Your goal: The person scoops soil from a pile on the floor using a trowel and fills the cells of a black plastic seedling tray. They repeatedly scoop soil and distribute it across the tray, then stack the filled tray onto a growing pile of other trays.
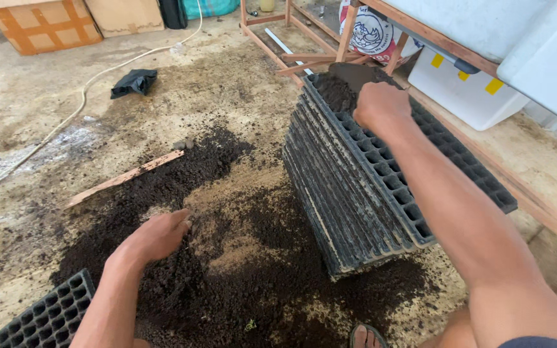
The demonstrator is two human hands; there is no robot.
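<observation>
Soil (346, 87) lies heaped on the far end of the stacked black seedling trays (362, 187), under the right hand (380, 106), curled loosely. Left hand (156, 235) presses flat into the floor's soil pile (227, 270).

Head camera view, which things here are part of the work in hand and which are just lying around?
In use: left hand in the soil pile; right hand spreading soil on the stacked black seedling trays.

Lying about: wooden stick, black bag, cardboard boxes, white hose, spare tray.

Soil-strewn floor (27, 109) under stacked trays (349, 193)
</observation>
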